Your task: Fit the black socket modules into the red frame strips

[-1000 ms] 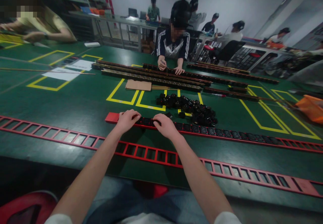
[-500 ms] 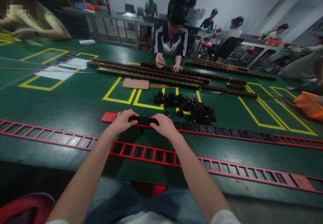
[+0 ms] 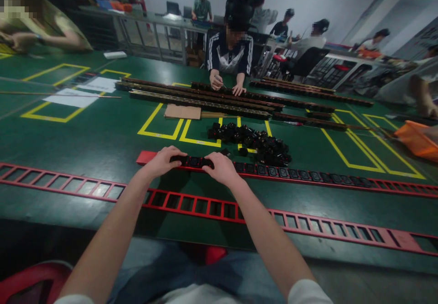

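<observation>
Fingers [image 3: 176, 150] of the left hand [image 3: 162, 161] bent over the far edge of a long red frame [image 3: 145, 157], close to its solid end, with the thumb lowered on the near side, against black blocks [image 3: 194, 161] seated in the slots. Right hand [image 3: 222, 166] a little farther along the same frame, likewise arched, with fingers and thumb set down on the row. Both hands touching; cannot tell whether grasping firmly or only pressing. One block in plain sight between the two hands, a long run of others to the right, then unfilled slots toward the far right.

Second red frame [image 3: 409, 241] lying nearer the body, roughly parallel, passing below both forearms [image 3: 112, 231], with the green surface [image 3: 102, 144] showing through its slots. Heap [image 3: 260, 140] of loose black pieces just beyond the right hand and the filled frame. Piece of cardboard [image 3: 183, 112] left of the heap, beside long dark bars [image 3: 195, 98]. Yellow outlines [image 3: 191, 140] marked on the surface. White papers [image 3: 73, 101] farther left; orange bag [image 3: 415, 144] at the right. Across the surface, a co-worker [image 3: 230, 53] in a striped jacket, bent over the bars.
</observation>
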Demonstrator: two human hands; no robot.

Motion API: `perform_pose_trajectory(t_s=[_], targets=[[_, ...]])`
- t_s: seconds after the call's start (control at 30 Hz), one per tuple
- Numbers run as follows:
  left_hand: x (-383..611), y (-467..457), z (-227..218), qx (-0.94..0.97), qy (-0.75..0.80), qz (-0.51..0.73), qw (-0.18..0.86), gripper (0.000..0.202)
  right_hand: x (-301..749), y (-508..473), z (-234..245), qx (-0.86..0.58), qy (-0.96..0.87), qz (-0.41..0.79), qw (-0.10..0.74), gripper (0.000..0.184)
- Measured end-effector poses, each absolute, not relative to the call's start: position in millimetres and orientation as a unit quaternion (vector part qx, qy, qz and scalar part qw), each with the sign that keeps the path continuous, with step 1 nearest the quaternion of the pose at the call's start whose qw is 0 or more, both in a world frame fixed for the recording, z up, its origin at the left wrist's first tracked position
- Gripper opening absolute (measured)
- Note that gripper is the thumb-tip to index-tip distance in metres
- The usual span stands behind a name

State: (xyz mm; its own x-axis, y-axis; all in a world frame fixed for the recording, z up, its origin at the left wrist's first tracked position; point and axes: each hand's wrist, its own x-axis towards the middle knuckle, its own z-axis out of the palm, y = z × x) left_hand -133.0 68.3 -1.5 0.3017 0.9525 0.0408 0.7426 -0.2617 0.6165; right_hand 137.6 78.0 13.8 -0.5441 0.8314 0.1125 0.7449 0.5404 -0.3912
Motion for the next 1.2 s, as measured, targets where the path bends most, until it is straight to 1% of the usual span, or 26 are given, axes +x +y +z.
perform_pose_trajectory(t_s=[0.2, 0.37, 0.5, 0.77, 0.9, 1.03, 1.13, 1.2], targets=[[-130, 68, -1, 0.765, 0.575, 0.175, 0.233, 0.037, 138, 77, 13, -0.453, -0.867, 0.145, 0.152, 0.033], [-123, 59, 1, 0.774, 0.582, 0.178, 0.175, 0.036, 137, 77, 13, -0.449, -0.869, 0.141, 0.155, 0.033], [-119, 54, 3, 0.778, 0.585, 0.173, 0.149, 0.036, 136, 78, 12, -0.454, -0.866, 0.140, 0.155, 0.031], [-118, 51, 0, 0.773, 0.593, 0.168, 0.148, 0.035, 134, 77, 15, -0.459, -0.866, 0.147, 0.137, 0.030], [-117, 46, -4, 0.774, 0.594, 0.178, 0.129, 0.034, 135, 75, 15, -0.447, -0.868, 0.144, 0.158, 0.031], [-113, 40, -6, 0.776, 0.595, 0.185, 0.092, 0.035, 140, 76, 17, -0.431, -0.863, 0.130, 0.229, 0.030], [-111, 37, -6, 0.779, 0.593, 0.184, 0.084, 0.036, 147, 82, 16, -0.510, -0.811, 0.078, 0.277, 0.028], [-111, 37, -6, 0.781, 0.591, 0.184, 0.083, 0.036, 151, 87, 14, -0.580, -0.767, 0.056, 0.270, 0.029]])
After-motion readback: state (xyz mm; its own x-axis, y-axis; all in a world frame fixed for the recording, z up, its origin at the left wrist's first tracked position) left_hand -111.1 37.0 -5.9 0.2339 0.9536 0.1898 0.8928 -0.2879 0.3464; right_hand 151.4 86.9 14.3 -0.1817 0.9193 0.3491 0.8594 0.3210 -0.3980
